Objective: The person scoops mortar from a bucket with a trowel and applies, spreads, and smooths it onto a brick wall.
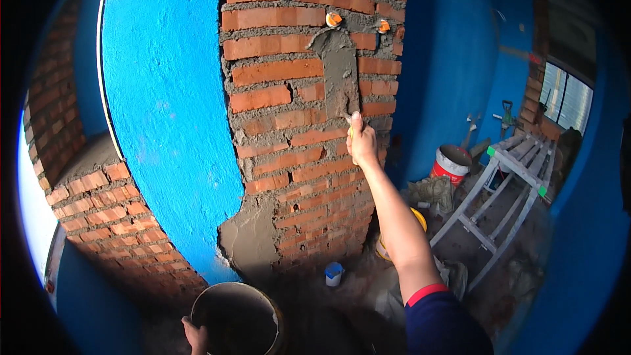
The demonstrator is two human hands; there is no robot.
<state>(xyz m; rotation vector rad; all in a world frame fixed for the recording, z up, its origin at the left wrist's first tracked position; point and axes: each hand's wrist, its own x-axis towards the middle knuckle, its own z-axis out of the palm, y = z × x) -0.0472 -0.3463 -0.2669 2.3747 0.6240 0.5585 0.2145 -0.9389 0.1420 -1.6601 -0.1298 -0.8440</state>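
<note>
- As I judge it, the step in hand is to spread wet mortar (327, 40) on the bare brick wall (271, 98), with the trowel (342, 95) working in a vertical line.
- The trowel lies against the brick wall, below two orange-and-white wall fittings (334, 20). It looks coated with grey, so I cannot tell exactly where the blade finishes and the mortar begins; a rough lump gathers at the top of this strip.
- The next move, I think, calls for even pressure with the blade nearly flat, and for care near the fittings, because mortar could cover them.
- My right hand (362, 141) is closed around the trowel's handle, with the thumb pointing up along it.
- My right arm reaches forward and upward from the lower right, almost straight, and the hand is just below the blade.
- My left hand (195, 336) is low at the left side, and it grips the rim of a round bucket (275, 307), the thumb on the near edge. The inside is dark, so I cannot tell how much it contains.
- Lower on the same wall, a smooth grey plaster patch (253, 231) meets the blue paint (167, 92).
</note>
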